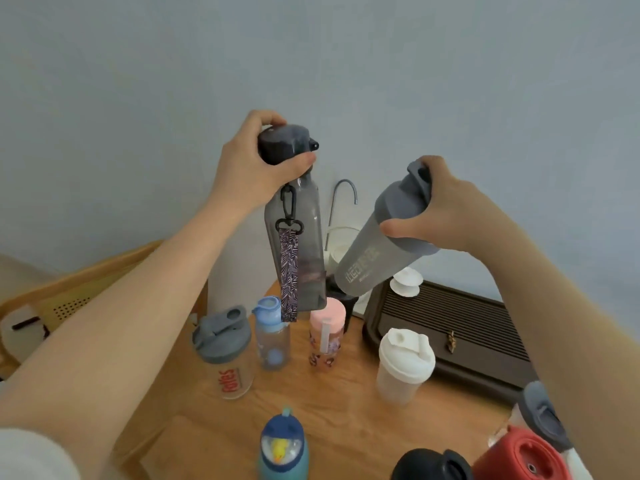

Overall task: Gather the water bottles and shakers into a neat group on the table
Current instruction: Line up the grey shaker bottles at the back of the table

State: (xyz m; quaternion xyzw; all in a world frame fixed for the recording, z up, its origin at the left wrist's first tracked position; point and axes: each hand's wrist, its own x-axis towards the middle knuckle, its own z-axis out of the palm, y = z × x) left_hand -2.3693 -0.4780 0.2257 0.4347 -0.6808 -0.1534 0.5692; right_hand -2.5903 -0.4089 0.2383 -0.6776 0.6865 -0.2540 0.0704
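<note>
My left hand (254,161) grips the black cap of a tall smoky square bottle (306,244), held upright in the air with a patterned strap dangling. My right hand (446,209) holds a frosted grey-lidded shaker (374,261) by its lid, tilted, its base down-left and close to the tall bottle. Below on the wooden table (346,420) stand a clear shaker with grey lid and red lettering (225,351), a small blue bottle (272,334), a pink-lidded bottle (325,332), a white shaker (403,365) and a teal kids' bottle (284,445).
A dark slatted tea tray (478,327) with a white lidded cup (406,281) lies at the right rear. A curved tap (343,195) rises behind the bottles. Red (519,457), black (433,465) and grey (543,415) lids crowd the bottom right. A wooden chair (69,289) stands left.
</note>
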